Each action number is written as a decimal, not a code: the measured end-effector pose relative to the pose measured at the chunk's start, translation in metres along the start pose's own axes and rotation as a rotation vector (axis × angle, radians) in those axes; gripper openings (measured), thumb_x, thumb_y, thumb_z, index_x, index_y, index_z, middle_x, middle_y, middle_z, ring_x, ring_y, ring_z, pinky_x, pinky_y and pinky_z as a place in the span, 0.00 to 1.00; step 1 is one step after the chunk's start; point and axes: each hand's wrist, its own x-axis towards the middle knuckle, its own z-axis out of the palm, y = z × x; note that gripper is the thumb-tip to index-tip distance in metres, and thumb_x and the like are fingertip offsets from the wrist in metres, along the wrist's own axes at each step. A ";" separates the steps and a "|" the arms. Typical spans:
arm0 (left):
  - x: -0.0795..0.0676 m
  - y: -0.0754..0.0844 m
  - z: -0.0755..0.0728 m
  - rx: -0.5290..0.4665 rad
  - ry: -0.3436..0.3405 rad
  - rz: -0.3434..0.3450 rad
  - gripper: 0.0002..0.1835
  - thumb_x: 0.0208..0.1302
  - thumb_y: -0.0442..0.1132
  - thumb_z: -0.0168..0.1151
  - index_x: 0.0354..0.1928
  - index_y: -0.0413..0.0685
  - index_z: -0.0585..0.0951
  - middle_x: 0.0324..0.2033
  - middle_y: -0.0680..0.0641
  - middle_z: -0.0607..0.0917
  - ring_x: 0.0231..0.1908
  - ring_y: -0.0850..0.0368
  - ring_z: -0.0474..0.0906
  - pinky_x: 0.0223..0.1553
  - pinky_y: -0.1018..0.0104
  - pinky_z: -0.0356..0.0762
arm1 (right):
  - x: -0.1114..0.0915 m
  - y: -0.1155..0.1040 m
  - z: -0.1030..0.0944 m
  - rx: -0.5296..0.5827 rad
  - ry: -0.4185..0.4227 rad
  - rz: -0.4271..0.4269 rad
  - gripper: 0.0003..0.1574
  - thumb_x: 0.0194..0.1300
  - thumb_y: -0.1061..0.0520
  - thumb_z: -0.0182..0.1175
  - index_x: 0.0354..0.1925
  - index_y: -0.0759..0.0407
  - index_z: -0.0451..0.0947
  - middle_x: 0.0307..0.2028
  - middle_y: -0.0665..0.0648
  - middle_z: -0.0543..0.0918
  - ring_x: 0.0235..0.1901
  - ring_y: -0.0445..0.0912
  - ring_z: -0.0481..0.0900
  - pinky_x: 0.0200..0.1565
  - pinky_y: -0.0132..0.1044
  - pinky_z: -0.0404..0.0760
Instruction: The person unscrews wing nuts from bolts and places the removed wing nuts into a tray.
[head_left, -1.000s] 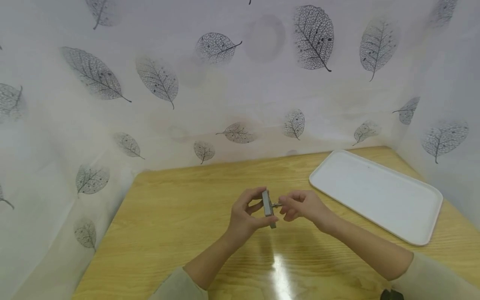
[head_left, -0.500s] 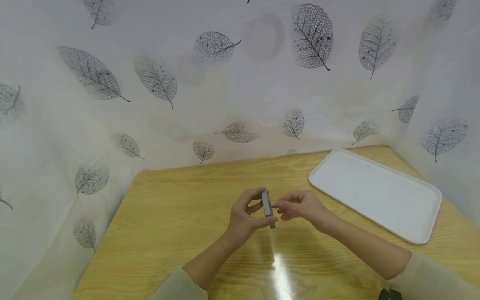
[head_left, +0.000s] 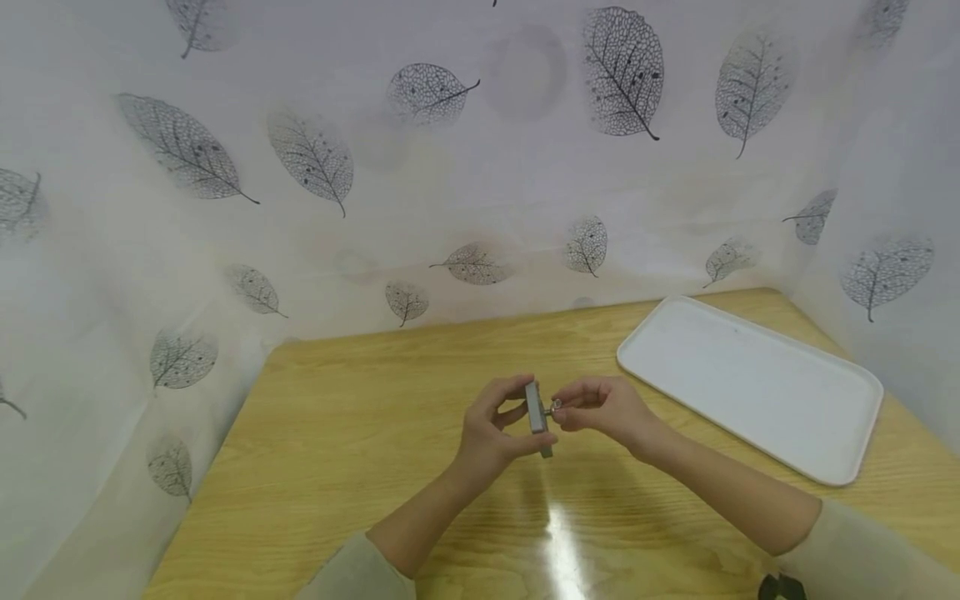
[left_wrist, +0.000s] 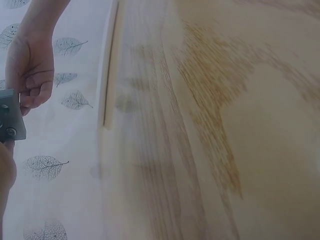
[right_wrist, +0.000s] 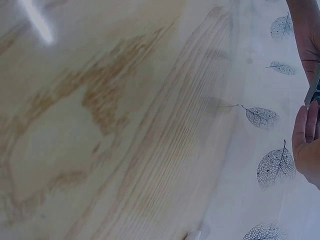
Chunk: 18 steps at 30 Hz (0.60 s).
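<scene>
My left hand [head_left: 487,425] grips a grey metal block [head_left: 534,408] by its edges, thumb below and fingers above, over the table. A short silver bolt-like piece [head_left: 550,412] sticks out of the block's right face. My right hand [head_left: 609,415] pinches the outer end of that piece between thumb and fingertips. In the left wrist view the block [left_wrist: 14,120] shows round holes and a screw head at the left edge, with the right hand [left_wrist: 36,75] behind it. The right wrist view catches only part of the block [right_wrist: 314,91] at its edge.
A white rectangular tray [head_left: 750,392] lies at the right of the wooden table [head_left: 360,417]. Leaf-patterned cloth [head_left: 480,183] hangs behind and along the sides. A small dark object [head_left: 782,587] shows at the bottom edge beside the right sleeve.
The fingers of my right hand have moved slightly left to the bolt-like piece and shifted round its end, which shows more now. The left hand and block have stayed in place.
</scene>
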 end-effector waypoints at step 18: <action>0.001 0.003 -0.002 0.007 0.013 -0.018 0.38 0.42 0.22 0.73 0.59 0.36 0.69 0.51 0.32 0.72 0.52 0.57 0.72 0.58 0.62 0.77 | -0.001 0.001 0.002 -0.102 0.032 -0.141 0.14 0.57 0.60 0.68 0.38 0.71 0.81 0.38 0.55 0.86 0.35 0.47 0.84 0.42 0.37 0.88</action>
